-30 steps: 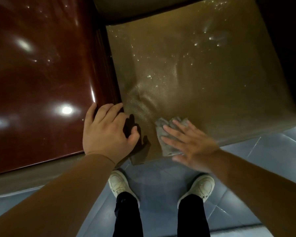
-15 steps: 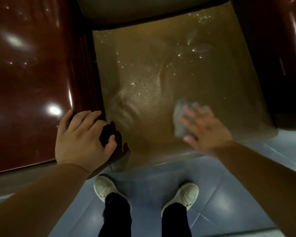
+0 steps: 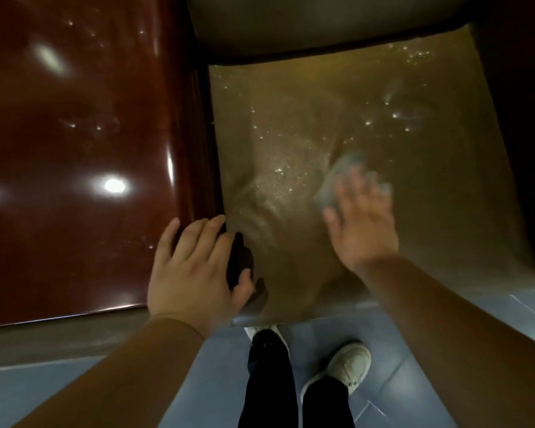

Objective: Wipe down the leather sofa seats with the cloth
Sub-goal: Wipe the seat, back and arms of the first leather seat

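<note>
The olive-brown leather seat cushion (image 3: 399, 211) fills the upper right of the head view, speckled with bright droplets. My right hand (image 3: 362, 223) presses flat on the grey cloth (image 3: 337, 177), which shows blurred under and beyond the fingers near the cushion's middle. My left hand (image 3: 195, 270) rests with spread fingers on the front left corner, where the cushion meets the glossy wooden armrest (image 3: 74, 165). It holds nothing.
The sofa backrest (image 3: 322, 26) rises at the top. A dark armrest edge (image 3: 525, 118) borders the seat on the right. Below, blue floor tiles (image 3: 430, 381) carry my two white shoes (image 3: 346, 366) and dark trouser legs.
My right hand has slid the cloth from the seat's front edge farther back toward the cushion's middle. The left hand has stayed at the front left corner.
</note>
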